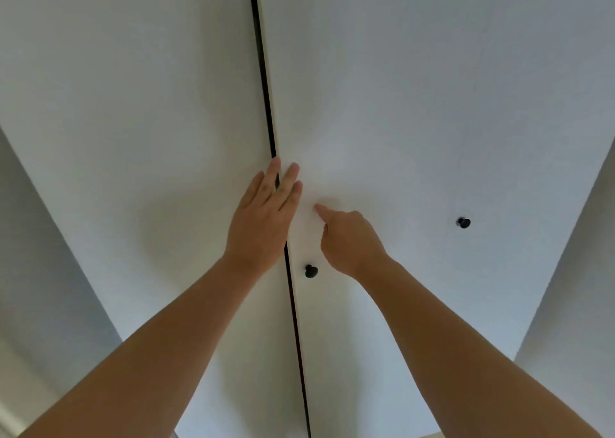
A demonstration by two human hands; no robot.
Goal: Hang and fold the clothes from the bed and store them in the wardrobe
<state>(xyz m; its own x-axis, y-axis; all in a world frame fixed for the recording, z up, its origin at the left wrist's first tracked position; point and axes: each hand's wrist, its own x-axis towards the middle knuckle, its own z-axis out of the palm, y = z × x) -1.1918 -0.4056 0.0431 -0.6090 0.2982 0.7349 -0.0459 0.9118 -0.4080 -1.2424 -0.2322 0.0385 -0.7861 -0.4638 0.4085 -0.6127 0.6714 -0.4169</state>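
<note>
White wardrobe doors fill the view, the left door (133,121) and the right door (416,105) meeting at a narrow dark gap (266,105). My left hand (263,218) lies flat with fingers extended across that gap, holding nothing. My right hand (349,241) is curled, its index finger pressing the right door just beside the gap. A black round knob (311,271) sits on the right door below my hands. No clothes or bed are in view.
A second black knob (463,222) is further right on the white panel. Grey wall shows at the far left (40,271) and far right (579,288) of the wardrobe.
</note>
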